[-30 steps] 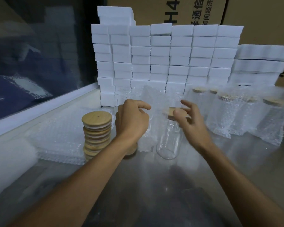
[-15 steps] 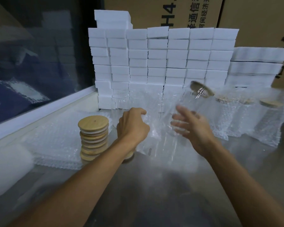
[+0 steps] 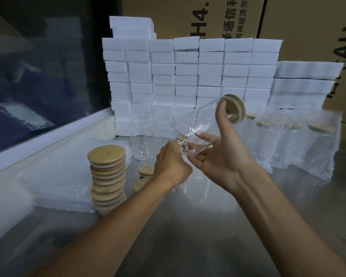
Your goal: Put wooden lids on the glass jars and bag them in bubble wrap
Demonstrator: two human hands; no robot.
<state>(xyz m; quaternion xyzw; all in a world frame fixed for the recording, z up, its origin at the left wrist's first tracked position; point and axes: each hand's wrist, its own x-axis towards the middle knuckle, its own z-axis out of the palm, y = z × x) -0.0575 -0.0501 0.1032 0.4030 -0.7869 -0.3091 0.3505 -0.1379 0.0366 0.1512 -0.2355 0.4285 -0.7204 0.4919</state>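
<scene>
Midair, tilted jar (image 3: 198,124) in right hand (image 3: 222,154)

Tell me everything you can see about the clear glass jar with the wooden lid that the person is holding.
The clear glass jar is a tall, plain cylinder, seemingly empty. A round wooden lid closes its mouth. It is tilted above the table, lid end up and to the right, base down and to the left. The right hand cradles it from below, thumb on the lid. The left hand pinches thin clear plastic at its base.
</scene>
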